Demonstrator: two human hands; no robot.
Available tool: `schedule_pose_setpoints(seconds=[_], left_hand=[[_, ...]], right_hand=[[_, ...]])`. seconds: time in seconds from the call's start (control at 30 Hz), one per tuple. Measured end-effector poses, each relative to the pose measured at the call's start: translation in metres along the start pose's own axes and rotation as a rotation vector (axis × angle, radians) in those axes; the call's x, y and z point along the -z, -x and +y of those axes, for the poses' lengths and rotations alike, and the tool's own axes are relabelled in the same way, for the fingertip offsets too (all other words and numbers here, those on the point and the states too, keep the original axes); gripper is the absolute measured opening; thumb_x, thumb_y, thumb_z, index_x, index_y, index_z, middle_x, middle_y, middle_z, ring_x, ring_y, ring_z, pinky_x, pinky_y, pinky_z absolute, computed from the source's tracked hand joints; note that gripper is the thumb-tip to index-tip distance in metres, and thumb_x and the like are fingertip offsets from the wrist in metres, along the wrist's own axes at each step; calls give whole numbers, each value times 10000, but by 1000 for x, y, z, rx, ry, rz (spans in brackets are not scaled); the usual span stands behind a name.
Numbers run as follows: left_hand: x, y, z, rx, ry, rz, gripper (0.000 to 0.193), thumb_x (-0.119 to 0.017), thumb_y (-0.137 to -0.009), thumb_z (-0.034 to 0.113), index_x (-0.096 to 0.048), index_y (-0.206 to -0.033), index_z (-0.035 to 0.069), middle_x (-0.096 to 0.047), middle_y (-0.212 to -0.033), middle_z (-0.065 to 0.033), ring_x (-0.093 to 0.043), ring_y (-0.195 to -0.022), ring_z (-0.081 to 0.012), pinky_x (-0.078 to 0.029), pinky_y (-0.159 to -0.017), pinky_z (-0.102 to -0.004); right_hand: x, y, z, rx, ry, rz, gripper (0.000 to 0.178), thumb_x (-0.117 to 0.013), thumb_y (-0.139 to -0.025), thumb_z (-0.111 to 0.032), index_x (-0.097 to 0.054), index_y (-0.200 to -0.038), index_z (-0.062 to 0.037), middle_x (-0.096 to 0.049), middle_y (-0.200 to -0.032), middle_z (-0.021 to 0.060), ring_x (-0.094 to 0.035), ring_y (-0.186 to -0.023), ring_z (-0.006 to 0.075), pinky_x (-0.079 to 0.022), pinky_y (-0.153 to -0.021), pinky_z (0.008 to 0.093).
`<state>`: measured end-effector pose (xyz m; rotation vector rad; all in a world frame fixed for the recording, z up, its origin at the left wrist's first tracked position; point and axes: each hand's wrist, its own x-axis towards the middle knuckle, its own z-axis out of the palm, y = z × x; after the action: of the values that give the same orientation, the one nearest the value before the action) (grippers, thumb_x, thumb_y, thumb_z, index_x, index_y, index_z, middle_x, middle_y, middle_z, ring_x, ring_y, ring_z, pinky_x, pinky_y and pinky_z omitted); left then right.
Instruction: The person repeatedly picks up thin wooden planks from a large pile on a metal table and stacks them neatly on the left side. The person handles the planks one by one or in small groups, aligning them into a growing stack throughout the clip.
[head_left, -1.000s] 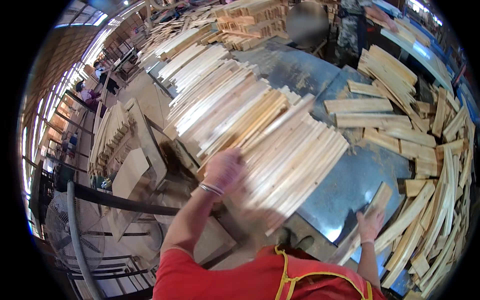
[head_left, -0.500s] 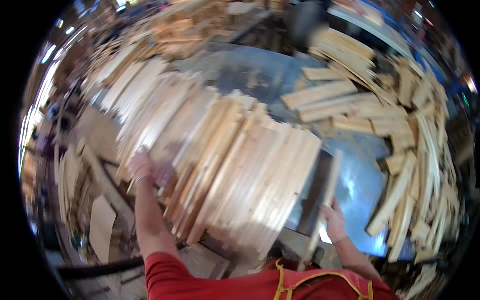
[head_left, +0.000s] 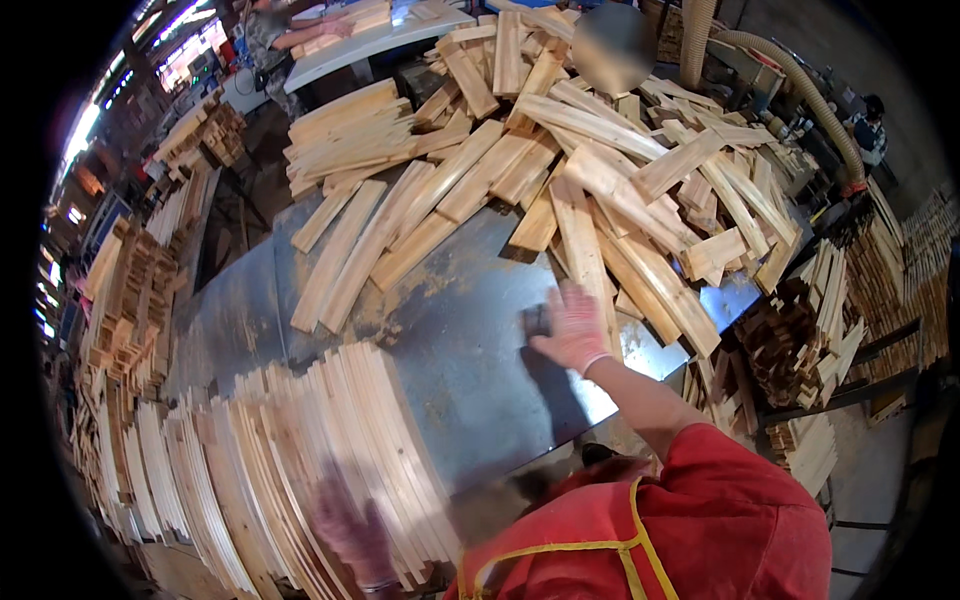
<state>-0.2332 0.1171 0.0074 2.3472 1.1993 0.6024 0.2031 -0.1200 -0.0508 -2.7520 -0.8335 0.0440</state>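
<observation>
Bench (head_left: 470,350) lay centre. Row of slats (head_left: 300,470) stood on its 7 o'clock edge, left hand (head_left: 350,530) resting on them. Right hand (head_left: 575,325) lay on the bench at 3 o'clock, just beside the loose board heap (head_left: 620,170) spreading from 12 to 2 o'clock. Stacked offcuts (head_left: 125,300) sat off-bench at 9 o'clock.

A grey metal table (head_left: 440,350) is lying under everything here. At its far side, a loose heap of pale wooden slats (head_left: 590,170) is sprawling across it in all directions. The right hand (head_left: 575,325), gloved, is resting flat on the table at the near edge of that heap, fingers spread, touching a small dark block (head_left: 537,320). At the table's near left, a neat row of thin strips (head_left: 300,470) is lying side by side, and the blurred left hand (head_left: 345,525) is pressing on them.
</observation>
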Motion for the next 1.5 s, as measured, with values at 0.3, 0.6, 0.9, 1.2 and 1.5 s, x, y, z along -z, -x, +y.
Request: schedule_pose_setpoints(seconds=[0.3, 0.6, 0.9, 1.2, 1.5], left_hand=[[-190, 37, 162, 92, 484, -763, 630, -693, -979, 438, -539, -1413, 8, -655, -1261, -162, -643, -1181, -312, -522, -1015, -454], [-287, 64, 200, 851, 1256, -883, 415, -626, -1025, 182, -597, -1382, -30, -717, -1208, -164, -735, -1051, -297, -606, -907, -426], [-251, 55, 163, 615, 1932, -645, 491, -516, -1112, 361, -533, -1479, 36, -712, -938, -85, -649, -708, -169, -518, -630, -344], [-204, 51, 137, 373, 2435, -849, 774, -445, -1071, 585, -347, -1623, 52, -639, -836, -64, -560, -592, -162, -451, -581, -337], [-192, 41, 126, 662, 1927, -593, 598, -501, -1132, 463, -458, -1584, 73, -550, -745, -2, -544, -609, -142, -444, -555, -333]], right_hand=[[8, 65, 94, -74, -847, -367, 1013, -829, -840, -387, -331, -1640, -15, -377, -1652, 290, -354, -1545, 442, -305, -1281, 433], [79, -135, 288, -454, -387, 487, 996, -783, -791, -549, -461, -1513, 56, -575, -1468, 315, -556, -1365, 453, -390, -1189, 493], [52, -101, 241, -153, -975, 394, 680, -733, -882, -84, -492, -1494, 88, -611, -1365, 182, -618, -1212, 278, -493, -1072, 405], [-25, 14, 85, 221, -401, -243, 452, -657, -897, -71, -682, -1343, -142, -582, -1451, 232, -557, -1318, 469, -466, -1120, 504], [41, 149, -31, -146, -1556, -1532, 747, -701, -1004, -434, -373, -1613, -153, -642, -1204, 59, -611, -913, 144, -509, -751, 319]])
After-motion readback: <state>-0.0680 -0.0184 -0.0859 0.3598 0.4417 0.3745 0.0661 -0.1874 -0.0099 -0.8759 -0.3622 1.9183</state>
